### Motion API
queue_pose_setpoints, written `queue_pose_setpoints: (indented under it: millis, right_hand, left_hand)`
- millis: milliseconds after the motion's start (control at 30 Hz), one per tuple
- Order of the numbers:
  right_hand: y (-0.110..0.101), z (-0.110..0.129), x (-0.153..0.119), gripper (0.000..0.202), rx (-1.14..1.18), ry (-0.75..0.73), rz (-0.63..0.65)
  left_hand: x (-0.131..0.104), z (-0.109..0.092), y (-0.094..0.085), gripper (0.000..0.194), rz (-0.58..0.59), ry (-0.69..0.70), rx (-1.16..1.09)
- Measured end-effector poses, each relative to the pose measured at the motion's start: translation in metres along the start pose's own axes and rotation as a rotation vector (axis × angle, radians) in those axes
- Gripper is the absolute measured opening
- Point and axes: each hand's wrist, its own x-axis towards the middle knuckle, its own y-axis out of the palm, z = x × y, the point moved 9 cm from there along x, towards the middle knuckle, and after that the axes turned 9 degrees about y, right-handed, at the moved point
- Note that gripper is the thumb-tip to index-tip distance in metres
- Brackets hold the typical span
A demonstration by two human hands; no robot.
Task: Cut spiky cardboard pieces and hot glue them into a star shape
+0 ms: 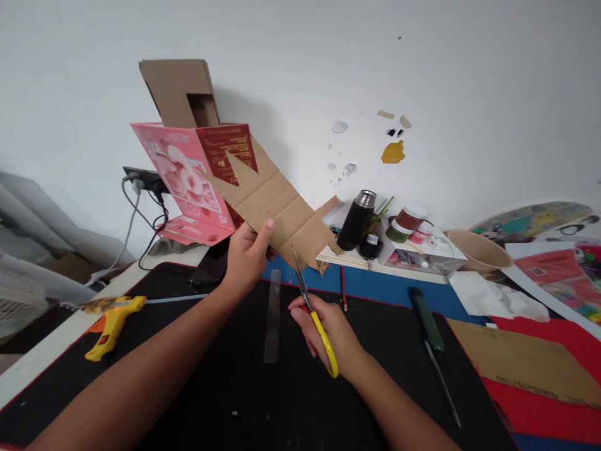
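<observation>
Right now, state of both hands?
Left hand: closed, grip on the cut cardboard piece.
Right hand: closed, grip on the yellow-handled scissors, blades at the cardboard's lower edge.

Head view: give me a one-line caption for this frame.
Left hand steadies a notched cardboard piece while the right hand brings yellow-handled scissors to its edge.
</observation>
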Motion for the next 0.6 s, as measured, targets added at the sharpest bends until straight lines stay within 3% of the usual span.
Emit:
queue_pose_setpoints:
  millis: [600]
  right_hand:
    - [-0.007,0.007,0.0,0.032,-0.122,0.062,-0.106]
  left_hand:
    - [-0.002,0.012,-0.003,0.048,-0.046,-0.025,0.023]
